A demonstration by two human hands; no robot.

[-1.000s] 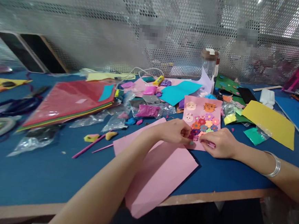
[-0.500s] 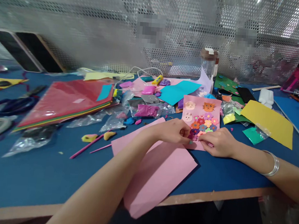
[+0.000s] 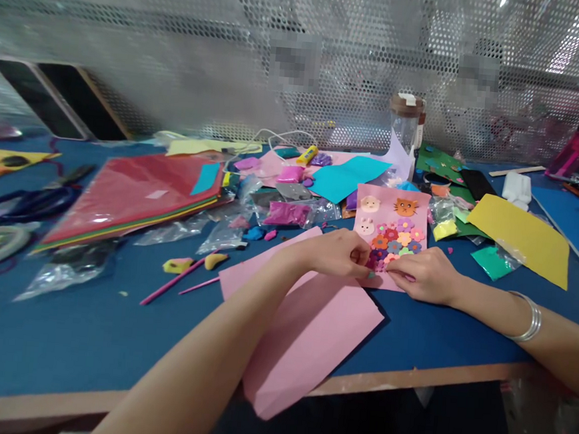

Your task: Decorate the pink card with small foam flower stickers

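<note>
A pink card [image 3: 362,241] lies on the blue table, decorated with animal faces, including an orange cat face [image 3: 405,207], and a cluster of colourful flowers [image 3: 392,237]. Over the card's lower left part, my left hand [image 3: 343,253] is closed, its fingertips at the bottom flowers. A tiny teal spot shows by those fingertips. My right hand [image 3: 426,274] pinches at the card's lower right, beside the flowers. Whatever either hand holds is too small or hidden. Beneath my left forearm lies a larger pink sheet [image 3: 310,332], partly overhanging the table's front edge.
Left are a stack of coloured sheets [image 3: 141,192] and two pink sticks [image 3: 171,281]. Clay packets [image 3: 287,213] and a blue sheet [image 3: 347,177] lie behind. A clear bottle [image 3: 404,122] stands at the back. A yellow sheet [image 3: 523,237] and green packet [image 3: 496,261] lie right.
The view has shifted slightly, so the things at left appear a little further right. Both hands stay at the card's lower part, with barely any movement of the fingers.
</note>
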